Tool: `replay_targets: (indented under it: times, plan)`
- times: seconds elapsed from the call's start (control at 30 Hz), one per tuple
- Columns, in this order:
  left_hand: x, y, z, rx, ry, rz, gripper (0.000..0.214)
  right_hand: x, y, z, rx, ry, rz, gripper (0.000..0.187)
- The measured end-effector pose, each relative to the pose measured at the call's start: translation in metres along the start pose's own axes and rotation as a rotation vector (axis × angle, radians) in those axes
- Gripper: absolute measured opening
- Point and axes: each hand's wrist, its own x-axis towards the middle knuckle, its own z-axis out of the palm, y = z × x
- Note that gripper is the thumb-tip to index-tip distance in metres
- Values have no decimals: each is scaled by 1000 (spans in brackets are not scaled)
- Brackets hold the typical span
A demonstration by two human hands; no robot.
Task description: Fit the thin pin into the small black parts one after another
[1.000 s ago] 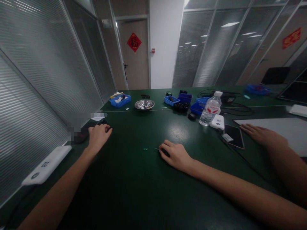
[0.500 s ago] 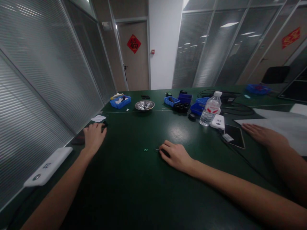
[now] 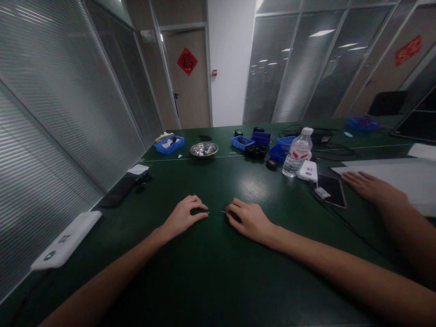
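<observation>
My left hand (image 3: pixel 185 215) is over the middle of the dark green table, thumb and forefinger closed around a tiny green piece (image 3: pixel 209 212) that looks like a small circuit board. Only the piece's right end shows past the fingertips. Just to the right, my right hand (image 3: pixel 248 217) rests on the table with its fingers pinched on a thin metal pin-like piece (image 3: pixel 222 211). Its slim end points left toward the green piece, with a short gap between them. The rest of it is hidden in my fingers.
A steel bowl (image 3: pixel 204 150) and a blue tray (image 3: pixel 170 144) stand farther back. To the right are a water bottle (image 3: pixel 298 152), a white power bank (image 3: pixel 307 170), a tablet (image 3: pixel 332 190) and another person's hand (image 3: pixel 373 186) on white paper. A black phone-like slab (image 3: pixel 117 193) lies left.
My left hand has come from the black items at the left to the green piece and closed its fingertips around it. My right hand stays where it was.
</observation>
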Motion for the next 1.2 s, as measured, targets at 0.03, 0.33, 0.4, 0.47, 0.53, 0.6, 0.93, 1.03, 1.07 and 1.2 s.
replay_targets:
  times: [0.03,0.33,0.4,0.47,0.53,0.6,0.93,1.03,1.07,1.2]
  plan:
    - [0,-1,0,2,5,7,30,0,0,0,-2,-3,3,24]
    - [0,-4,1,-45,-5,20,23,0,0,-1,4,-5,10,23]
    - [1,-5,3,-41,4,23,22,0,1,0,10,-6,7,23]
    - [2,-8,4,-25,20,27,23,0,0,-1,13,-6,5,23]
    - [5,-15,0,4,53,18,24,0,0,-2,11,-4,4,23]
    - [7,-30,-14,67,134,-19,26,-1,0,-2,10,0,5,24]
    - [-51,-161,-129,480,647,-732,36,-1,0,-4,41,3,-13,23]
    - [-57,-170,-132,452,647,-786,39,-1,-1,-4,22,7,-3,23]
    - [-56,-171,-130,443,639,-797,39,-1,0,-4,20,7,-1,24]
    - [-52,-172,-125,436,614,-812,38,-1,0,-3,27,2,-4,24]
